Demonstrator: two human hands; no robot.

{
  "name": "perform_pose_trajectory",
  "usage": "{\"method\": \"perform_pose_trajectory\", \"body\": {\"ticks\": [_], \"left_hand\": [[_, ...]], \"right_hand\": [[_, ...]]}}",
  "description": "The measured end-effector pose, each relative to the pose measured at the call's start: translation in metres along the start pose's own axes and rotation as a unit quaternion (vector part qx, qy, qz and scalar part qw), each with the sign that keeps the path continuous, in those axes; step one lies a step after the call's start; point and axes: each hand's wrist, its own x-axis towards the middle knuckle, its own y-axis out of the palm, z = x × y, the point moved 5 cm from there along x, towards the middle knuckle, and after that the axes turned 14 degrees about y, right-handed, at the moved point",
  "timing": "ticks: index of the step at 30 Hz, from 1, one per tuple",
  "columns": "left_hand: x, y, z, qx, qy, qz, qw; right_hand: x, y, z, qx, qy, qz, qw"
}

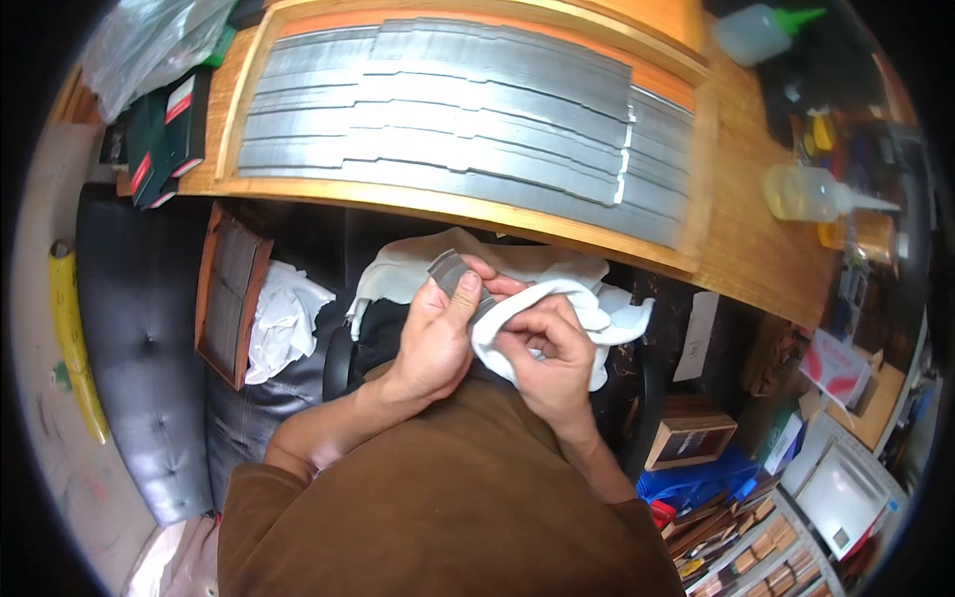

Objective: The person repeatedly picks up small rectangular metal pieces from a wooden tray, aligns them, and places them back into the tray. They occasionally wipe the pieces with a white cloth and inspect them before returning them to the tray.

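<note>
My left hand (435,333) is closed around a small stack of thin grey metal strips (450,269), its thumb pressed along their face. A white cloth (487,330) is bunched in my right hand (553,370), with its fingers curled into the folds. The cloth touches the right end of the strips and hides that part. More white cloth (393,271) lies spread over my lap beneath both hands. Beyond them, a shallow wooden tray (428,206) on the bench holds overlapping rows of similar grey metal strips (477,119).
A reddish wooden box (207,328) of grey strips and a crumpled white cloth (284,323) rest on the black seat (139,348) at left. Squeeze bottles (801,194) stand on the bench's right side. Wooden blocks (691,441) and cluttered shelving fill the lower right.
</note>
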Motion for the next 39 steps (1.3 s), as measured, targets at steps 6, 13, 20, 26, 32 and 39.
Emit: {"method": "perform_pose_trajectory", "body": {"ticks": [6,13,20,26,32,39], "left_hand": [[-0.007,0.008,0.000,-0.041,0.080,0.025,0.996],[-0.005,-0.005,0.013,0.019,0.058,0.070,0.996],[-0.002,0.003,0.009,-0.011,0.079,-0.001,0.997],[-0.007,0.002,0.015,0.018,0.092,0.021,0.995],[-0.006,0.006,0.012,0.009,0.104,0.033,0.994],[-0.006,0.002,0.016,0.046,0.109,0.004,0.993]], "right_hand": [[0.012,0.011,0.000,-0.124,0.034,-0.033,0.991],[-0.006,0.010,-0.023,-0.053,0.085,0.037,0.994],[-0.008,0.011,-0.016,-0.036,0.112,0.056,0.992],[-0.002,0.013,-0.007,-0.184,-0.057,-0.049,0.980],[0.001,0.004,-0.016,-0.187,-0.018,0.015,0.982],[0.005,0.010,-0.015,-0.208,-0.041,-0.030,0.977]]}}
